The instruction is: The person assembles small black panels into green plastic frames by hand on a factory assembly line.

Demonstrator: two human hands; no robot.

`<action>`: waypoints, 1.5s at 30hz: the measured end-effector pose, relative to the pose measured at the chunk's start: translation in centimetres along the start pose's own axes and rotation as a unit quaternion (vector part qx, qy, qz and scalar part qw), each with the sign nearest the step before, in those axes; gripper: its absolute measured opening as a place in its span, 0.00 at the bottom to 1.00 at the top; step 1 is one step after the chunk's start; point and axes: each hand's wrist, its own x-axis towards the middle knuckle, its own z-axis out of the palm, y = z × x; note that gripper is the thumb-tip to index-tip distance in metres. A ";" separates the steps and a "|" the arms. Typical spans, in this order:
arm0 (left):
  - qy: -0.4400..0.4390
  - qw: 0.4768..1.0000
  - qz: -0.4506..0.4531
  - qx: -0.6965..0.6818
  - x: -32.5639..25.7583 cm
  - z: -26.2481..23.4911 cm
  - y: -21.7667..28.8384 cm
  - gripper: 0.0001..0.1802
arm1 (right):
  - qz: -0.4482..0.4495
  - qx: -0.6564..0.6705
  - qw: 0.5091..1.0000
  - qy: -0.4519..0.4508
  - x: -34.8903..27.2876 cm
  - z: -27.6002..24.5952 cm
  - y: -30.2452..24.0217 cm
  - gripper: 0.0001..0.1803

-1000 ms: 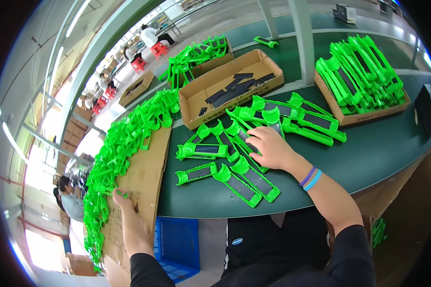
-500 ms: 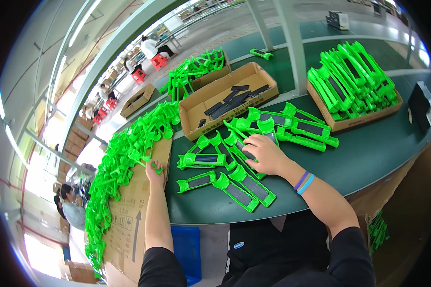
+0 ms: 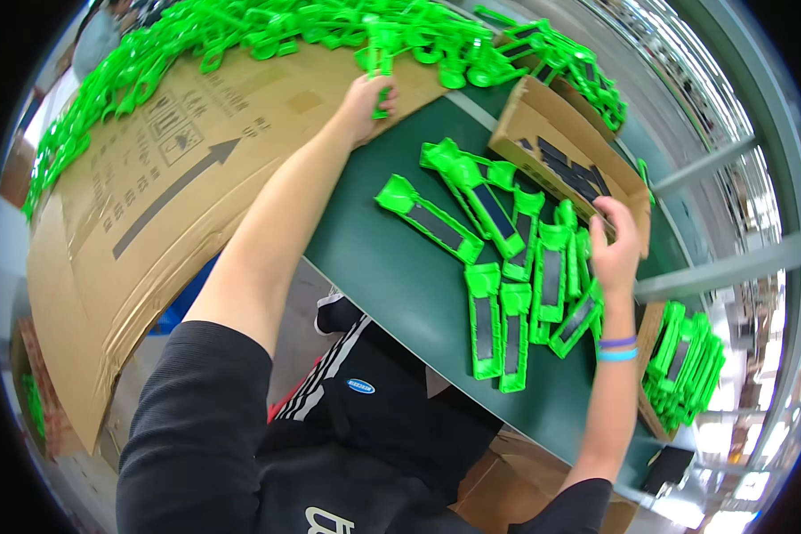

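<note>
My left hand (image 3: 365,105) is closed round the narrow end of a green plastic frame (image 3: 381,49), over the cardboard sheet's edge. The frame's far end stands up before a heap of similar green parts (image 3: 285,25). My right hand (image 3: 617,245) is beside the near wall of a cardboard box (image 3: 516,120) that holds several black strips (image 3: 571,167). Its thumb and fingers are curved and apart, with nothing visible between them. Between my hands, several green frames with black strips set in them (image 3: 485,325) lie on the dark green table (image 3: 374,240), some overlapping.
A large cardboard sheet (image 3: 240,169) carries the heap on the left. Another box of green frames (image 3: 587,71) stands behind the strip box. A full box of green frames (image 3: 685,365) is at the right, near a metal post (image 3: 729,271).
The view has swung left and tilted. My right hand has left the green frames on the table and moved to the strip box. My left hand still holds a green frame.
</note>
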 end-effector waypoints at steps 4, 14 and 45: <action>0.006 1.000 -0.007 0.018 -1.1 0.6 -0.6 0.04 | 0.072 -0.061 0.984 -0.151 6.9 2.2 6.2 0.21; -0.002 1.000 0.008 0.016 -1.3 0.8 0.0 0.03 | 0.256 -0.083 0.912 -0.309 8.9 9.5 11.7 0.31; -0.014 0.999 0.020 0.047 -0.9 2.1 -0.7 0.04 | 0.225 0.217 0.941 -0.127 5.7 6.8 15.4 0.24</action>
